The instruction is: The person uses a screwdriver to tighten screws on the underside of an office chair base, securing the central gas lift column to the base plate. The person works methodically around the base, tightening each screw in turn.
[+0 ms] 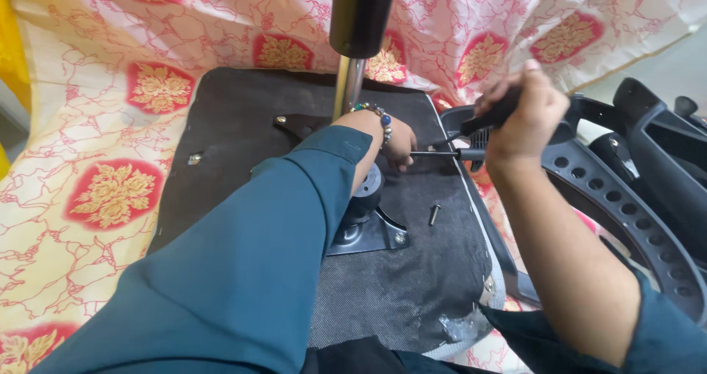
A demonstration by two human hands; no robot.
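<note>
An upturned chair seat (243, 131) with a black underside lies on a patterned cloth. A metal gas-lift post (347, 86) rises from the black mounting plate (372, 234) bolted to it. My right hand (524, 117) grips the black handle of a screwdriver (471, 134), whose shaft points left. My left hand (398, 142), with a beaded bracelet on the wrist, rests on the seat at the shaft's tip; its fingers are partly hidden. A loose bolt (434, 214) lies on the seat's underside nearby.
A black plastic chair back or armrest frame (626, 197) with a row of holes lies at the right. The cream and red floral cloth (110, 190) covers the floor around the seat. Small screws (194, 158) sit in the seat's left edge.
</note>
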